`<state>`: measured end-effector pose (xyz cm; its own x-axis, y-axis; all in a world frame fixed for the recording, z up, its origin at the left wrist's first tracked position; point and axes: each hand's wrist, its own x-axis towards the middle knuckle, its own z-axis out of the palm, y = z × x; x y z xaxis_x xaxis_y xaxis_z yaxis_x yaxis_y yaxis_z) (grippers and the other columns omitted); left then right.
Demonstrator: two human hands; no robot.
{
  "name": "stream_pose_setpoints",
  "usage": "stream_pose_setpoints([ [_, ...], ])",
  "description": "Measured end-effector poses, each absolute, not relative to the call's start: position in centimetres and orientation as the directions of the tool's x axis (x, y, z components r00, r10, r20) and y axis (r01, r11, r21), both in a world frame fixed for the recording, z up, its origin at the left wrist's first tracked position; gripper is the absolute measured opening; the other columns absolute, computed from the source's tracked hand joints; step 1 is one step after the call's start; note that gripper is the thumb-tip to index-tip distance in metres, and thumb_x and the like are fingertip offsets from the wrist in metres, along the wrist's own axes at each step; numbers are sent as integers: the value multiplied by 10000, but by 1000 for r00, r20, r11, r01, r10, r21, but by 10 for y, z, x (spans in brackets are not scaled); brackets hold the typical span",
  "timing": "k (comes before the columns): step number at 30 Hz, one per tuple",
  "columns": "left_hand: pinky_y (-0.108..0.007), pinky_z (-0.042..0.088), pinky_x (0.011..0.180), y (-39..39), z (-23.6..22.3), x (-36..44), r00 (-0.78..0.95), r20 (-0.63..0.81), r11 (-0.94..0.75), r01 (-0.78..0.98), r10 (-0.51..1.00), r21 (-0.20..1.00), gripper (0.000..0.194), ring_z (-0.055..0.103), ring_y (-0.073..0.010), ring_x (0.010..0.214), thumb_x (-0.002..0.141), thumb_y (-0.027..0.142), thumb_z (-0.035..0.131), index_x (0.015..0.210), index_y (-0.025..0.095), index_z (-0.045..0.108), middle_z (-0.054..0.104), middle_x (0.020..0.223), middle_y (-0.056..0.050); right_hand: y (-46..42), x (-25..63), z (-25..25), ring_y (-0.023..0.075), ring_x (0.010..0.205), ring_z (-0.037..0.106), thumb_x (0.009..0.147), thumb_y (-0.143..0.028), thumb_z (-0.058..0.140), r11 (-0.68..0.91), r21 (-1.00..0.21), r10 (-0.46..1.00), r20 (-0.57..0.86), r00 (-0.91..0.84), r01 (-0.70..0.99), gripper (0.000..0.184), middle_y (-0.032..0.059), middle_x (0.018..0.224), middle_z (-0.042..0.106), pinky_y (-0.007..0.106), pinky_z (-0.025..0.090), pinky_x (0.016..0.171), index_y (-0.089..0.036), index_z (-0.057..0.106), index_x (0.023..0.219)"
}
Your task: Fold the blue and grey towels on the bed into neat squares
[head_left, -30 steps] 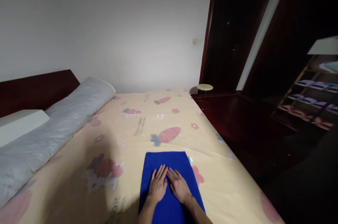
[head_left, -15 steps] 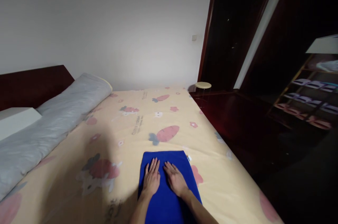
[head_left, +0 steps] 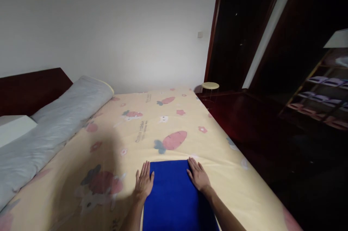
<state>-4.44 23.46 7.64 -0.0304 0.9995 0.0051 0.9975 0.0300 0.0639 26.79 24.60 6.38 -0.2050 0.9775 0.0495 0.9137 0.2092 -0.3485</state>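
A folded blue towel (head_left: 174,194) lies flat on the bed's yellow sheet (head_left: 152,129), which is printed with carrots and flowers. My left hand (head_left: 144,182) rests flat and open on the towel's far left corner, fingers stretched forward. My right hand (head_left: 198,176) lies flat and open on the towel's far right corner. Neither hand grips anything.
A long grey bolster (head_left: 49,129) runs along the dark wooden headboard (head_left: 32,87) at the left, with a white block (head_left: 13,129) beside it. A small round stool (head_left: 210,86) stands past the bed's far corner. A dark doorway and shelves (head_left: 323,104) are on the right.
Both hands slid apart from the middle of the towel out to its far corners, left hand leftward and right hand rightward. The view shifted slightly.
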Motion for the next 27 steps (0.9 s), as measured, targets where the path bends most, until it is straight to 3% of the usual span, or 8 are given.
stream_pose_setpoints([
  [8, -562, 125, 1196, 236, 82, -39, -35, 35, 36, 999, 999, -19, 561, 188, -222, 1477, 960, 298, 245, 1514, 213, 221, 230, 1589, -47, 249, 278, 48, 250, 1444, 274, 983, -472, 274, 196, -302, 976, 148, -157, 933, 613, 115, 1542, 333, 509, 184, 1186, -130, 341, 1488],
  [11, -572, 73, 1202, 239, 86, -14, 71, 121, -69, 997, 990, -25, 598, 124, -230, 1489, 924, 228, 281, 1516, 202, 203, 181, 1599, -43, 248, 249, 60, 255, 1450, 255, 984, -412, 279, 207, -329, 973, 170, -158, 921, 580, 107, 1554, 309, 513, 167, 1191, -143, 328, 1496],
  [16, -444, 225, 1202, 239, 70, 37, 289, 42, -292, 951, 956, 103, 591, 165, -173, 1479, 945, 237, 255, 1523, 242, 131, 206, 1597, -5, 242, 187, 70, 203, 1462, 218, 959, -268, 288, 345, -398, 937, 89, -339, 850, 564, 67, 1572, 259, 438, 204, 1190, -165, 280, 1514],
  [22, -489, 235, 1193, 230, 67, 6, 118, 81, -126, 986, 990, 105, 558, 230, -216, 1465, 980, 374, 252, 1520, 252, 180, 259, 1584, -34, 239, 231, 57, 223, 1453, 247, 987, -485, 279, 290, -366, 957, 112, -267, 884, 595, 75, 1559, 294, 468, 211, 1187, -186, 316, 1500],
  [27, -579, 173, 1187, 223, 74, -39, -25, 81, 22, 999, 996, 40, 539, 240, -237, 1462, 978, 369, 249, 1502, 245, 241, 250, 1579, -27, 235, 292, 48, 230, 1448, 261, 983, -499, 279, 200, -306, 977, 132, -167, 931, 618, 82, 1551, 300, 501, 229, 1178, -159, 315, 1497],
])
